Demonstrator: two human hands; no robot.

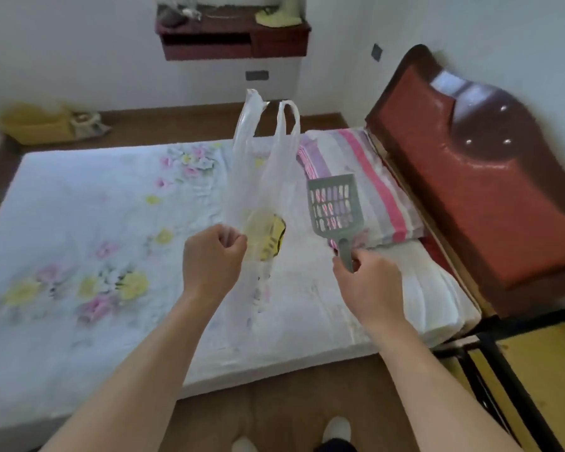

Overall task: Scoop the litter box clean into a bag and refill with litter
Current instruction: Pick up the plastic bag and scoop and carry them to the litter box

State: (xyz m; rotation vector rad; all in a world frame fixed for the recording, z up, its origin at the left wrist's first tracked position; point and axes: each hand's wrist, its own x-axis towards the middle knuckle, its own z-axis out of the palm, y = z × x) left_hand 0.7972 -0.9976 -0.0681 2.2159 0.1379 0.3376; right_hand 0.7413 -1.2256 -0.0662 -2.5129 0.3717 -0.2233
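Above a bed (79, 197) spread with a white flowered sheet, the person's two bare hands are held out side by side. The left hand (211, 259) is closed into a fist around a thin, see-through plastic bag (265, 164), which stands up from the fist with its two loop handles at the top; a yellowish patch with dark print shows through its lower part (what it is cannot be told from here). The right hand (366, 285) pinches the handle of a grey slotted litter scoop (335, 203), fingers closed on it, the blade pointing up and away, just right of the bag and apart from it. Behind the scoop lies a striped pink and purple pillow (372, 177) against a dark red headboard (470, 177). On the floor by the far wall, well apart from both hands, sits a yellow tray (35, 125), blurred
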